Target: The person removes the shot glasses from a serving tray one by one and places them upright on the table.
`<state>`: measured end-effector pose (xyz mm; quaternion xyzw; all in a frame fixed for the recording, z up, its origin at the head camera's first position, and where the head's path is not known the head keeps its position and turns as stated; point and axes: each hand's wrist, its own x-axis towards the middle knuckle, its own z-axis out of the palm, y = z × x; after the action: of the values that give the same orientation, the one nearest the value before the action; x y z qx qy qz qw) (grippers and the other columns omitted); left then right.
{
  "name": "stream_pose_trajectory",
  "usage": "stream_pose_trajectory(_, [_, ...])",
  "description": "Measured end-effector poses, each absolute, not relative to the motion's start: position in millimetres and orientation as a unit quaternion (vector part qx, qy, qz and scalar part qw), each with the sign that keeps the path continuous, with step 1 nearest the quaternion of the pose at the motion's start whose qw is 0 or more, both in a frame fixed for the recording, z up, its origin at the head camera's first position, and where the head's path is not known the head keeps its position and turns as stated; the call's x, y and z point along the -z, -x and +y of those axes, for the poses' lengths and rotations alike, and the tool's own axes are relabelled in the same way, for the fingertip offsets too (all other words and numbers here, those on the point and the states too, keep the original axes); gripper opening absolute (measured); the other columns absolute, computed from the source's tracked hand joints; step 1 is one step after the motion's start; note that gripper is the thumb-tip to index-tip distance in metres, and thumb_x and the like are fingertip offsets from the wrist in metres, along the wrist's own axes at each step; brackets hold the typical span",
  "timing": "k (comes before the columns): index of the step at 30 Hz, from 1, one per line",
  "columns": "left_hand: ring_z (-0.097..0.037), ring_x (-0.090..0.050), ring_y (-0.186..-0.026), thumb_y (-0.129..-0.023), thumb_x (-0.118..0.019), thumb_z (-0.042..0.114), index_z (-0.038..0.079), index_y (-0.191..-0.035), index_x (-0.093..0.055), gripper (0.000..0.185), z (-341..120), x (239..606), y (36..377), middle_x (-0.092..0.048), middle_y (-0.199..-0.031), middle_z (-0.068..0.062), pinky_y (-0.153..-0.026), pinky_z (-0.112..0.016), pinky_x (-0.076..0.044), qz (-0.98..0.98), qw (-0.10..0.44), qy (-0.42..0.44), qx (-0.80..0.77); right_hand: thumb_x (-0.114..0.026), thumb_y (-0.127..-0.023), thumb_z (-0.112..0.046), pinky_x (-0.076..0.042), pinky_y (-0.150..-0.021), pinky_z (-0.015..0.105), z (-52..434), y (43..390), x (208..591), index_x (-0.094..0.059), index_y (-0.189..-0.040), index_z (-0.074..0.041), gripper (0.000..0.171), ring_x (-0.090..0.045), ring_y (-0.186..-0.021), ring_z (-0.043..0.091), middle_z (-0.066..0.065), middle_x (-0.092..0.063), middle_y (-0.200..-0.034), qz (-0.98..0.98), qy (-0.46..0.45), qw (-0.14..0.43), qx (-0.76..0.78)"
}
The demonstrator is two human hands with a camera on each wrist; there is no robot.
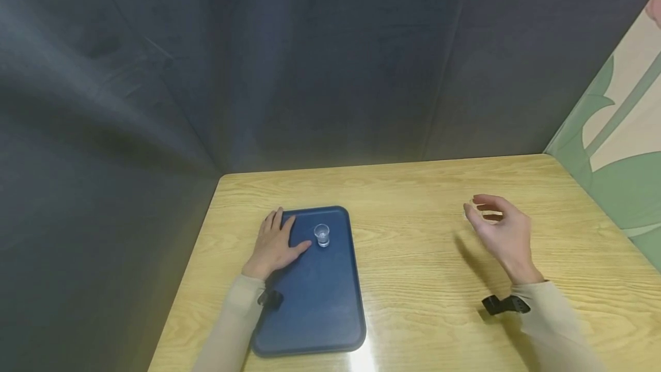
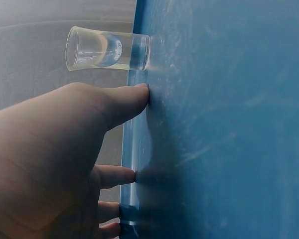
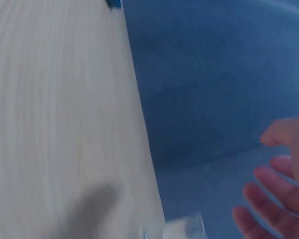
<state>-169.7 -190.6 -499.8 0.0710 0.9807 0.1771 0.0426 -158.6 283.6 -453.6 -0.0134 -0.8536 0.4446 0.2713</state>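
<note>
A small clear shot glass (image 1: pixel 322 235) stands upright on the dark blue tray (image 1: pixel 315 314), toward its far end. My left hand (image 1: pixel 272 248) rests at the tray's far left corner, fingers spread toward the rim. Its thumb (image 2: pixel 127 102) points at the glass, with a narrow gap between them in the left wrist view. Over the right side of the table, my right hand (image 1: pixel 503 234) is raised, thumb and fingers bent loosely apart. A second clear glass (image 3: pixel 185 229), cut off by the frame's bottom edge, shows below and left of those fingers in the right wrist view.
The wooden table (image 1: pixel 408 280) reaches back to a dark curtain (image 1: pixel 330 73) that also hangs along the left. A wall panel with green leaf shapes (image 1: pixel 630 188) borders the right side. Black wrist straps (image 1: pixel 508 305) sit over both sleeves.
</note>
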Motion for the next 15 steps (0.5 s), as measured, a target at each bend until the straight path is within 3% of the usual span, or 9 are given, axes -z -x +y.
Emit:
stream_pose_trajectory(4, [-0.047, -0.013, -0.165, -0.099, -0.064, 0.058, 0.002, -0.163, -0.040, 0.088, -191, 500, 170, -0.019, -0.176, -0.027, -0.135, -0.062, -0.013, 0.981, 0.044, -0.070, -0.178, -0.081, -0.091, -0.009, -0.053, -0.072, 0.003, 262, 163, 451, -0.081, -0.108, -0.005, 0.017, -0.066, -0.082, -0.012, 0.007, -0.080, -0.102, -0.839, -0.050, 0.280, -0.465])
stream_pose_trajectory(8, [-0.047, -0.013, -0.165, -0.099, -0.063, 0.058, 0.002, -0.163, -0.040, 0.088, -191, 499, 170, -0.018, -0.176, -0.027, -0.135, -0.062, -0.013, 0.980, 0.045, -0.071, -0.178, -0.081, -0.093, -0.009, -0.056, -0.073, 0.007, 240, 167, 451, -0.080, -0.109, -0.006, 0.017, -0.067, -0.083, -0.010, 0.016, -0.080, -0.103, -0.844, -0.084, 0.251, -0.466])
stream_pose_trajectory(15, [-0.048, -0.015, -0.164, -0.099, -0.064, 0.057, 0.001, -0.162, -0.042, 0.087, -191, 499, 171, -0.020, -0.175, -0.028, -0.134, -0.063, -0.014, 0.981, 0.043, -0.074, -0.176, -0.081, -0.093, -0.008, -0.062, -0.073, 0.018, 206, 173, 459, -0.080, -0.107, -0.007, 0.015, -0.069, -0.082, -0.003, 0.012, -0.082, -0.100, -0.847, -0.133, 0.207, -0.471])
